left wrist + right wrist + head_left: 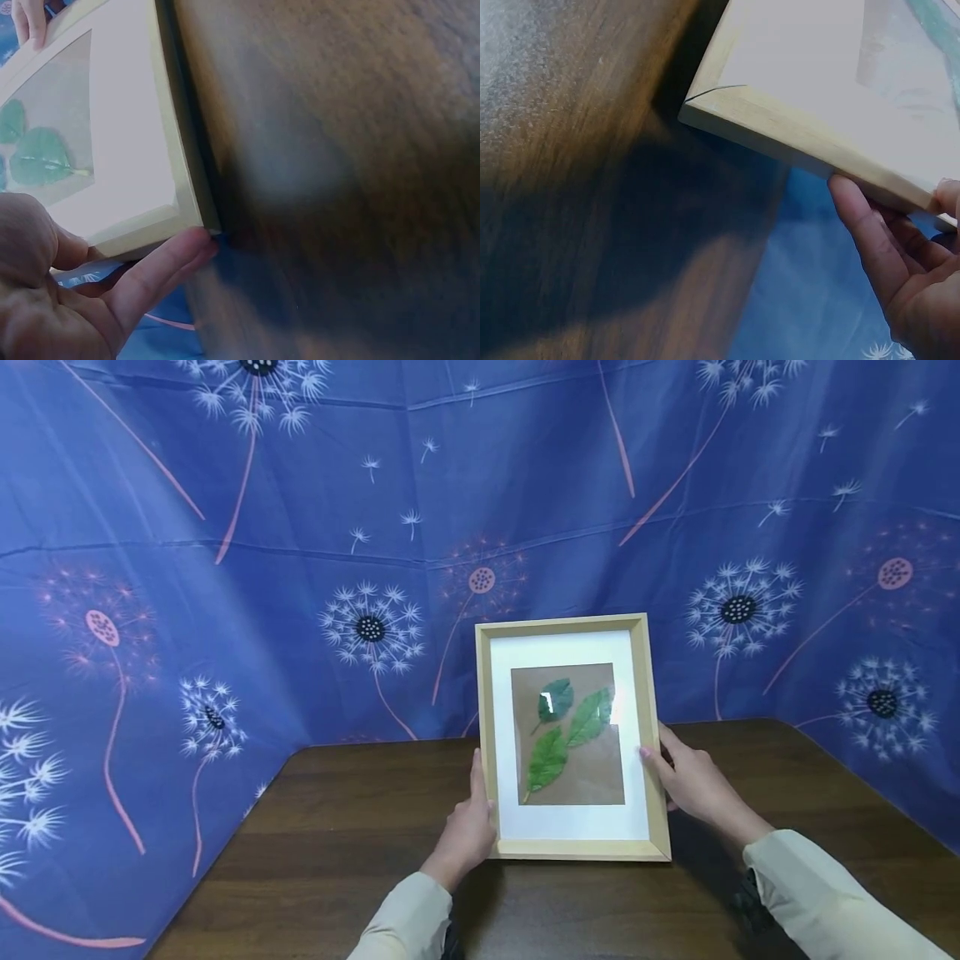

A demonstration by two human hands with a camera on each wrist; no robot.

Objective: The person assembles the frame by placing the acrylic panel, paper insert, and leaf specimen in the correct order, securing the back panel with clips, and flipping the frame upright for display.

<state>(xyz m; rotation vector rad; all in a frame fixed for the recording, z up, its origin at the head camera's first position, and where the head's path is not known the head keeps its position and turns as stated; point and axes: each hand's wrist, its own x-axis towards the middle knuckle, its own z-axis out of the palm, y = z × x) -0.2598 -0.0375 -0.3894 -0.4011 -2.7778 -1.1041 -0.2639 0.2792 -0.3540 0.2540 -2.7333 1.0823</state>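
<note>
A light wooden picture frame (487, 727) stands nearly upright, tilted slightly, above the brown table. Behind its glazing, a white mat (562, 822) surrounds several green leaves (549, 760) on a tan backing; light glints off the glass. My left hand (467, 827) holds the frame's left side near the bottom, fingers along the outer edge in the left wrist view. On the opposite side, my right hand (696, 777) grips the edge about midway down, thumb on the front. The right wrist view shows its fingers (866, 232) against the side; the frame's back is hidden.
The dark wooden table (322, 860) reaches back to a blue cloth (300, 635) printed with dandelions, which hangs behind and along both sides. Pale sleeves (832, 885) cover both forearms. The frame casts a shadow on the tabletop.
</note>
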